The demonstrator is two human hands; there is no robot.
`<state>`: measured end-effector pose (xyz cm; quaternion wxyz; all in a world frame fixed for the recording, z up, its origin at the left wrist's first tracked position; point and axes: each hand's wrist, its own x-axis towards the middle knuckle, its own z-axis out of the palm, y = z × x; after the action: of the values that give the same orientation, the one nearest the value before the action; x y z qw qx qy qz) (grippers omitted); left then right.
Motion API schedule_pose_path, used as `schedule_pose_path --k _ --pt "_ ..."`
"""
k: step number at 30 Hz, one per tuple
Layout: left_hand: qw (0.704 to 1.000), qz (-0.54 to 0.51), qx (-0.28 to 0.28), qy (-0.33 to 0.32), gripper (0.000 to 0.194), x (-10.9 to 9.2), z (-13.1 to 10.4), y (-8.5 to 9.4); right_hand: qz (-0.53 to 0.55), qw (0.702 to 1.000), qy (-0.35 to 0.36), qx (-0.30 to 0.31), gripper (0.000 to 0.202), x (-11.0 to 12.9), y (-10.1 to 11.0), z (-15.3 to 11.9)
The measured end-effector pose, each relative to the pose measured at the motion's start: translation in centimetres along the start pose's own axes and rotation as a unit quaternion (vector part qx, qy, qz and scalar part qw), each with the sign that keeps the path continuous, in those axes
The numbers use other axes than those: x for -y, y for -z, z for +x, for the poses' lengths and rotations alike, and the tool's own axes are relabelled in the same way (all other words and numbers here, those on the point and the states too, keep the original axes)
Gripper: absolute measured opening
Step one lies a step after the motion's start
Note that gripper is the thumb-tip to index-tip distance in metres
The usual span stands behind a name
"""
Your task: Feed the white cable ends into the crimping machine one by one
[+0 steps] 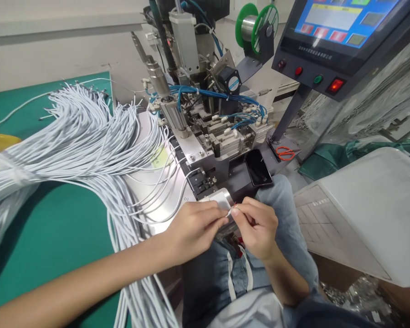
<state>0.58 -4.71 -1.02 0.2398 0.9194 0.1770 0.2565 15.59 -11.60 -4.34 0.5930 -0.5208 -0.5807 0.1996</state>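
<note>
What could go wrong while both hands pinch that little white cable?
The small cable end might slip from the left hand or right hand, since little of it shows between them. The many white cables spread beside the machine could tangle. The phone, lying close to the person's knee, might be nudged.

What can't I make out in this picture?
All in the head view:
Wire end between left hand and right hand: tiny, partly covered by them.
Screen lettering: blurred; the picture's top edge cuts it off.
White cables: cut off by left and bottom edges.

Machine [195, 148] blocks ahead, cables [85, 157] left; room above thigh [282, 209].
</note>
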Motion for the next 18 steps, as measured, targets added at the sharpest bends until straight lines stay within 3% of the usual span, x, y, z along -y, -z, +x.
schedule_pose_path --k 4,7,12,18 --pt "0.998 -0.056 -0.02 0.01 0.012 -0.4 0.0 0.2 -0.006 0.998 0.013 -0.056 0.014 0.5 -1.0 -0.5" --pt "0.998 -0.052 -0.001 0.029 0.014 -0.7 0.4 1.0 -0.029 0.999 0.015 -0.041 0.013 0.8 -1.1 0.1" --pt "0.99 0.02 0.07 0.121 0.024 0.0 1.5 2.8 -0.029 0.997 -0.06 0.033 0.027 -0.1 -1.3 2.8" --pt "0.98 0.092 0.081 0.158 0.029 2.7 1.7 2.5 0.051 0.986 -0.157 0.016 0.019 -3.4 -2.4 4.8"
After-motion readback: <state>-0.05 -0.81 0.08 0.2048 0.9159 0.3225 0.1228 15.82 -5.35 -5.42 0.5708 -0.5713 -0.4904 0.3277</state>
